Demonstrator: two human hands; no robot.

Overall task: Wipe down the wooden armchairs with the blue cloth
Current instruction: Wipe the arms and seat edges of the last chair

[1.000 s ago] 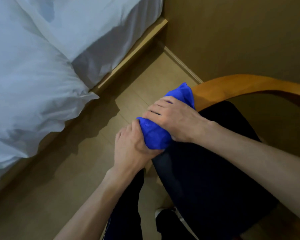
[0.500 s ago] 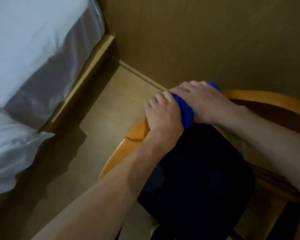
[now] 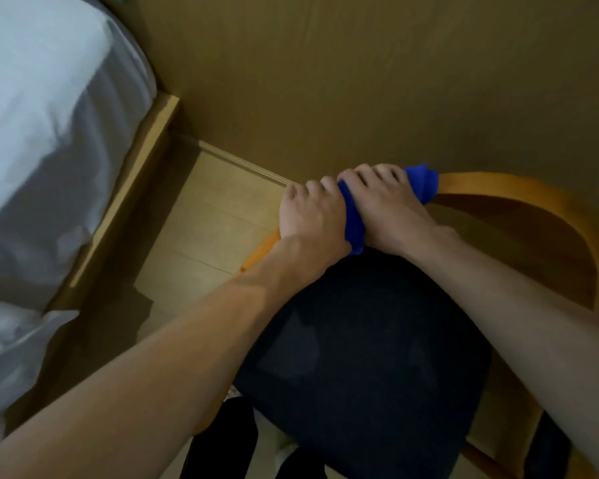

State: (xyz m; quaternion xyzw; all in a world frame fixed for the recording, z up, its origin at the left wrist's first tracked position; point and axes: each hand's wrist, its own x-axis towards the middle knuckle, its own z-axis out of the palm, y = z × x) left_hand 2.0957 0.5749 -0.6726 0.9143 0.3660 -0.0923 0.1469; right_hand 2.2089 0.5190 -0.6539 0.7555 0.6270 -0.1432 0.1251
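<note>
A bed (image 3: 32, 140) with white bedding fills the left side, sitting on a pale wooden bed frame (image 3: 132, 198). Beside it runs light wood-look floor (image 3: 201, 236), meeting a tan wall (image 3: 360, 81) along a thin skirting board (image 3: 242, 162).

One cloth (image 3: 355, 216) lies under two hands, left (image 3: 312, 216) and right (image 3: 391, 209). One armchair (image 3: 519, 191) curves beneath and right of them, with one dark cushion (image 3: 370, 357) nearer. One bed (image 3: 49, 140) lies left.
</note>
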